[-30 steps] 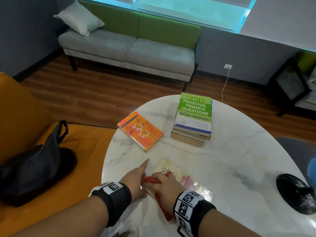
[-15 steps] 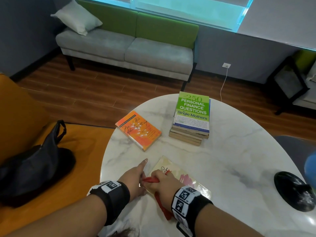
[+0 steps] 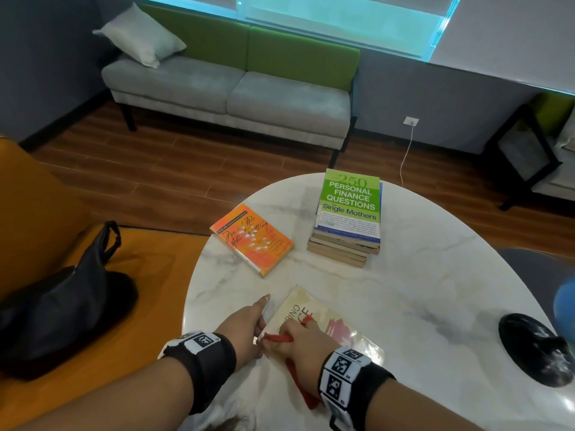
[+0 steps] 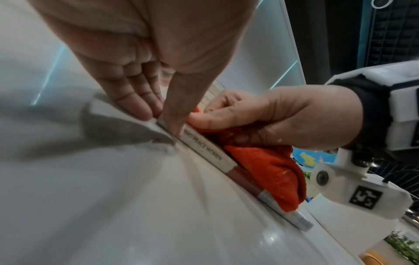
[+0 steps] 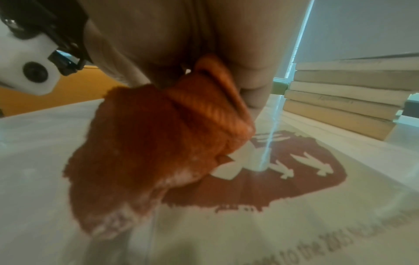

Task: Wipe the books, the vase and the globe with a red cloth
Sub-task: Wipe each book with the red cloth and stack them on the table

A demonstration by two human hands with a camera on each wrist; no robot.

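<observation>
A cream book with a red shape on its cover lies at the near edge of the marble table. My right hand grips a bunched red cloth and presses it on that cover. Straight fingers of my left hand lie on the table beside the book, with the thumb against its spine. An orange book lies flat further off. A stack of books with a green cover on top stands behind. The blue globe with its black base is cut off at the right edge.
A black bag sits on the orange seat left of the table. A grey and green sofa stands across the wooden floor. A dark side table is at the far right.
My right hand with the cloth has slid a little toward me on the cream book, uncovering more of the title. The left hand has stayed put.
</observation>
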